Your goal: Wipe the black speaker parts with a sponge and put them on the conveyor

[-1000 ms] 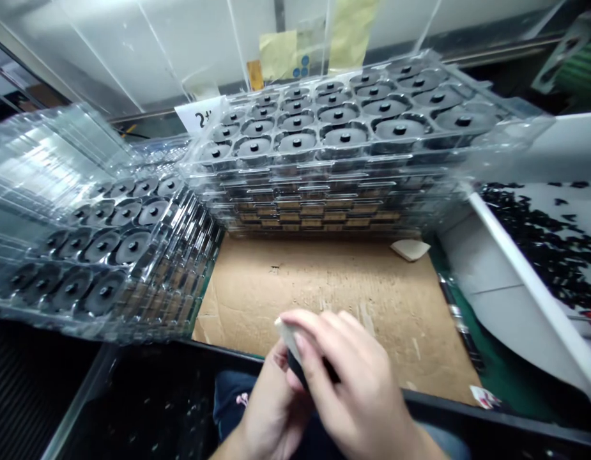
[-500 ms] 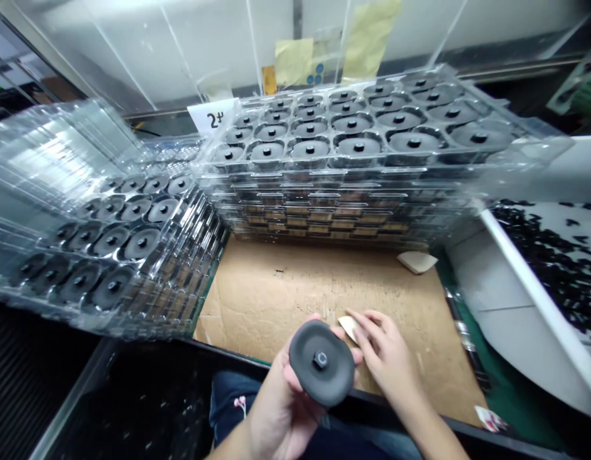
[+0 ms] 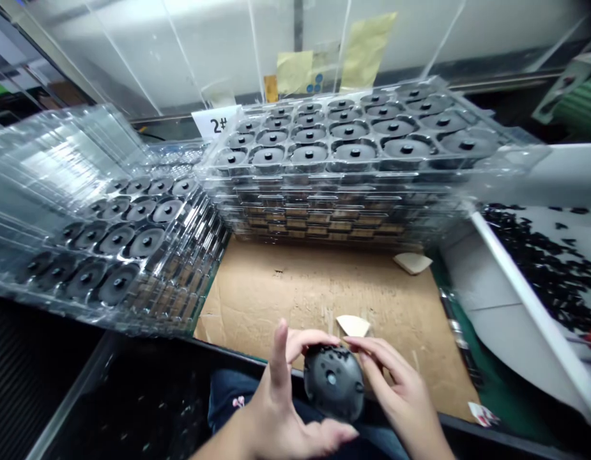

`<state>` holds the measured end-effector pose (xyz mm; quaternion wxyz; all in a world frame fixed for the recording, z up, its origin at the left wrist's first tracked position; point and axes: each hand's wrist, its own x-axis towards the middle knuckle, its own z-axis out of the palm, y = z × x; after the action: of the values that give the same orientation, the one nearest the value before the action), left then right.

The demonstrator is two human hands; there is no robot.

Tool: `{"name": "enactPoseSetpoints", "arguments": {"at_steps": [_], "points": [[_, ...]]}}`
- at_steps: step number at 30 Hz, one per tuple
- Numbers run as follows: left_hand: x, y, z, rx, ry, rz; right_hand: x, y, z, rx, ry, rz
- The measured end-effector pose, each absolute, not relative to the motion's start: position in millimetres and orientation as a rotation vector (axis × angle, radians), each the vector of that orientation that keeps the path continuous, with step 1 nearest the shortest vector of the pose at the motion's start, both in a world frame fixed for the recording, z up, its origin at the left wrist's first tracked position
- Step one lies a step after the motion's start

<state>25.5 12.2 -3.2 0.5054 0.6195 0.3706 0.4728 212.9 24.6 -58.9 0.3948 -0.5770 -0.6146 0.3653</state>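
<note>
A black round part (image 3: 333,386) is between my hands near the cardboard's front edge. Its underside faces me, showing small holes and a pale centre. My left hand (image 3: 278,409) holds the part from the left, one finger raised and another bent along its upper edge. On the other side, my right hand (image 3: 395,383) grips the part's right edge with its fingertips, which are partly hidden. Just beyond the fingers, a cream wedge-shaped pad (image 3: 353,325) lies on the cardboard sheet (image 3: 276,294).
Stacked clear trays (image 3: 314,185) of similar black parts stand at the back, with another tray stack (image 3: 146,281) at left. A white bin (image 3: 506,275) of small black pieces is at right. A second wedge pad (image 3: 413,262) and a pen-like tool (image 3: 460,338) lie nearby.
The black part has been turned over, from its smooth dished face to its underside. My right hand has left the cream wedge pad and moved to the part's edge.
</note>
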Motion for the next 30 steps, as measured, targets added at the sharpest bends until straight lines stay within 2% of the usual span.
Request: {"name": "enactPoseSetpoints", "arguments": {"at_steps": [6,10,16,20,24,30], "points": [[22,11,7,1.773,0.964,1.061,214,9,-31,-1.472,-1.378,1.027],[20,8,7,1.713,0.968,1.049,210,8,-5,-1.399,-1.143,1.351],[12,6,4,1.520,0.953,1.003,205,27,19,-1.062,-1.322,1.919],[12,6,5,1.345,0.882,0.884,203,34,23,-0.972,-1.234,2.123],[13,7,8,1.301,0.864,0.817,202,30,27,-0.982,-1.326,2.092],[15,12,3,1.423,0.923,0.848,217,13,23,-1.237,-1.238,1.764]]}}
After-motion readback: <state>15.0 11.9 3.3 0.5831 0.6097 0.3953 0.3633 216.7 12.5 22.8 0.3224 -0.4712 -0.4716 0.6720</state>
